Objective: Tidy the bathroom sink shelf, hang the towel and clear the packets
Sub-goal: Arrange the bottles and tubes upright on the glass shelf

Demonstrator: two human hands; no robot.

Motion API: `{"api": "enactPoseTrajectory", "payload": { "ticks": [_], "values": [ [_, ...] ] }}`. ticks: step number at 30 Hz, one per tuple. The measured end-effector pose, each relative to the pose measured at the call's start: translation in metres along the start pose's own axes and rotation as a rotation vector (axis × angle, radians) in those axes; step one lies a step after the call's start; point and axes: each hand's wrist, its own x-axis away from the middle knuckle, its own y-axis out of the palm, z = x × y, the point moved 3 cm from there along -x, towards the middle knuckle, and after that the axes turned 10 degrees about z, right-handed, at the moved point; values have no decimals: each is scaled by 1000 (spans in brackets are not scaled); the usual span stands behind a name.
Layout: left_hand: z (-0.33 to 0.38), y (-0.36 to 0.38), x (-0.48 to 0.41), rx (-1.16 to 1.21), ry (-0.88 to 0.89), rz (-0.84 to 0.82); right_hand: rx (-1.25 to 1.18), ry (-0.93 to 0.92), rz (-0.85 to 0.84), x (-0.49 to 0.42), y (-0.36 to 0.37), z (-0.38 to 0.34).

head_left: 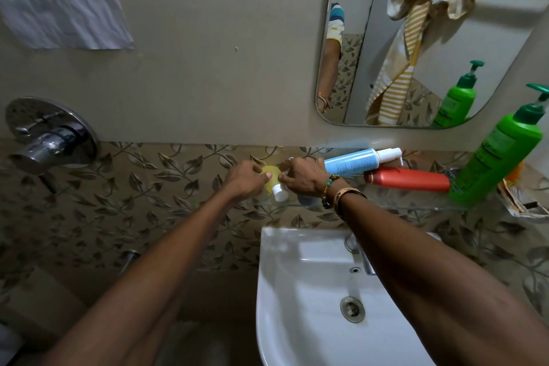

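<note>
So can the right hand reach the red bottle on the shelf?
Likely yes once freed: the right hand pinches the yellow bottle, but the red bottle lies unblocked beside its wrist.

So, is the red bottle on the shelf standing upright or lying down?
Lying down: the red bottle rests on its side on the glass shelf.

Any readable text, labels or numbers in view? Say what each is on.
Nothing reads clearly.
White sheet: circled dark characters, cut off by the frame.
Green bottle: label blurred.
Blue tube: print too small.
Yellow bottle: no text visible.
</note>
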Motion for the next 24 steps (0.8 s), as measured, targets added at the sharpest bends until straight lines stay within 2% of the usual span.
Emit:
{"api": "enactPoseTrajectory", "payload": {
  "ticks": [6,11,16,20,24],
  "values": [
    [0,2,0,281,-221,-48,-230,67,-43,0,-4,-5],
    [-5,1,-4,437,-323,-95,-492,124,-18,0,-9,-9],
    [-2,-7,-7,559,-295,-126,-662,195,38,-2,-14,-13],
    [2,-12,-9,581,-253,-150,-693,150,21,-1,-20,-18],
    [4,-14,-9,604,-241,-186,-730,182,45,-1,-23,-21]
  ]
}}
